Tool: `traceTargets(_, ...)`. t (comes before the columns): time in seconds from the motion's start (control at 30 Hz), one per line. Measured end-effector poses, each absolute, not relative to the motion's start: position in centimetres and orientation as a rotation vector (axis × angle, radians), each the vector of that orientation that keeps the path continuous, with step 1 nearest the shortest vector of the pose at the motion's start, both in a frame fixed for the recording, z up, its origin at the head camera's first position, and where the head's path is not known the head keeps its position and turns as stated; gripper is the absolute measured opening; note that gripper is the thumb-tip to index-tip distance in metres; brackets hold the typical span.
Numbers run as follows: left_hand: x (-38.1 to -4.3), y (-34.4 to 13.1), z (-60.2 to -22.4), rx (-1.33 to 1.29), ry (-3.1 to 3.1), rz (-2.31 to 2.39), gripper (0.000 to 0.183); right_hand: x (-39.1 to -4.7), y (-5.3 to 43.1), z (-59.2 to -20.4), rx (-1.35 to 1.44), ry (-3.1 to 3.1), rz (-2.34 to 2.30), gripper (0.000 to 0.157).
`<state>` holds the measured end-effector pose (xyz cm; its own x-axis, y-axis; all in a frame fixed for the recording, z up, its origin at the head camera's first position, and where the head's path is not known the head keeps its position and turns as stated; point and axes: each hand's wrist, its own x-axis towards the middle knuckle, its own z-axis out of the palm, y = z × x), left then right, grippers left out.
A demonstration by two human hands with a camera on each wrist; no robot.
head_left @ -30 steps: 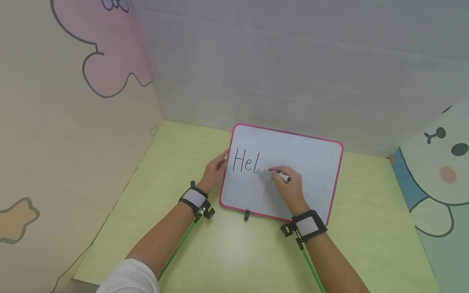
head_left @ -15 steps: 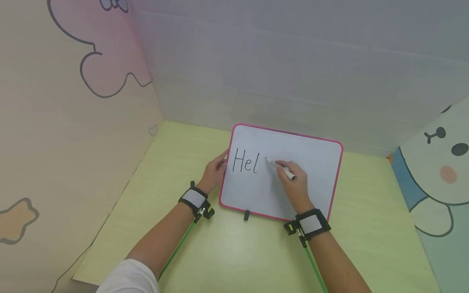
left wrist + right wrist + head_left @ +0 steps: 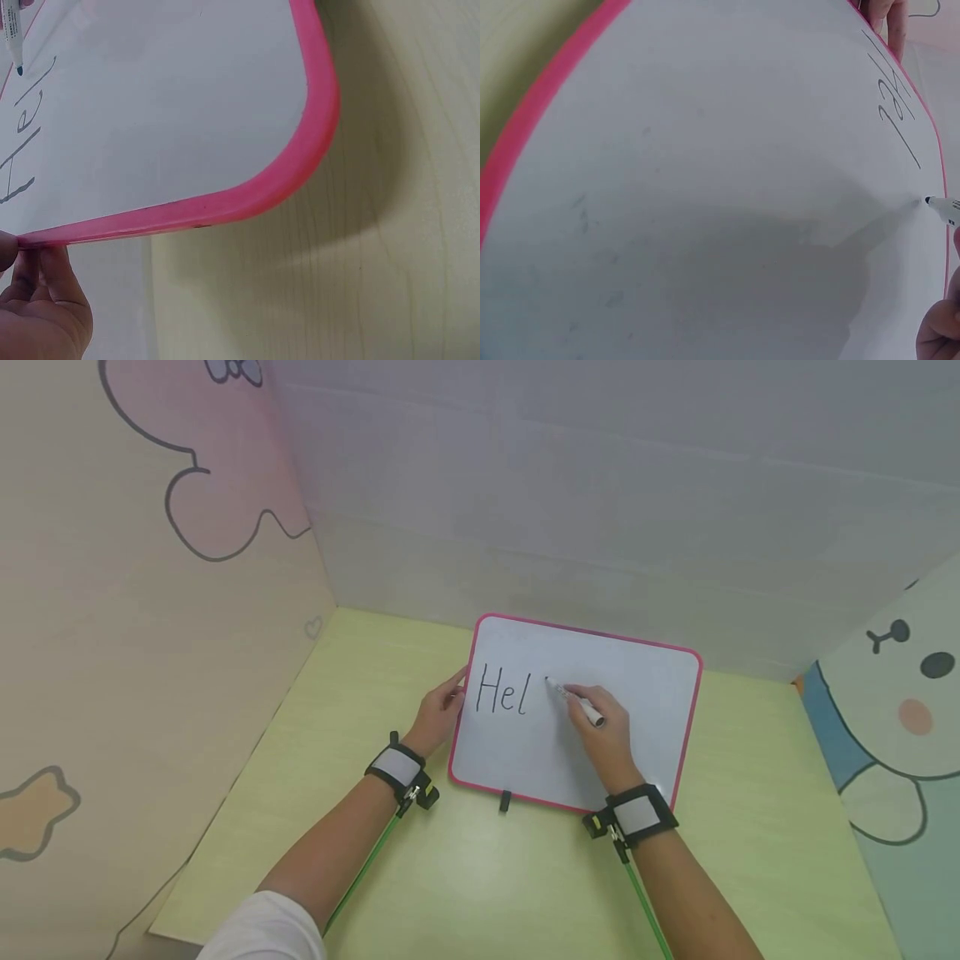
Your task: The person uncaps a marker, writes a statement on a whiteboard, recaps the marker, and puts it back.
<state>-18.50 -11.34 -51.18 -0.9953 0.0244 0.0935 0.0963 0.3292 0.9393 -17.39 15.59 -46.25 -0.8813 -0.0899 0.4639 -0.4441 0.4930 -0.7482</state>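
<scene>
A pink-framed whiteboard (image 3: pixel 517 752) leans tilted on the table, with "Hel" in black (image 3: pixel 504 691) on its left part. My right hand (image 3: pixel 606 735) pinches a white marker (image 3: pixel 576 703), its dark tip just right of the "l". In the right wrist view the marker (image 3: pixel 946 208) points at the board, and a small gap seems to lie between tip and surface; contact is hard to tell. My left hand (image 3: pixel 437 714) grips the board's left edge. The left wrist view shows its fingers (image 3: pixel 60 277) behind the pink frame (image 3: pixel 172 214) and the thumb in front.
A pale yellow table (image 3: pixel 465 885) lies under the board, with a grey wall (image 3: pixel 562 510) close behind. A small black piece (image 3: pixel 505 801) sits at the board's lower edge. Painted cartoon walls stand left and right. Both wrists wear black straps with green cables (image 3: pixel 367 868).
My right hand has lifted the marker from the foot of the "l" and moved it up and right of that letter. The left hand and the board have stayed put.
</scene>
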Motion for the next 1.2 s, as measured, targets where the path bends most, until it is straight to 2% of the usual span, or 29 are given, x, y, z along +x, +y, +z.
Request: traceTargets(1.2,-18.3,-11.7,-50.5,-0.106,-2.536,-1.755,0.047,-16.4,15.0,-45.5,0.426,-2.511,1.409,0.020)
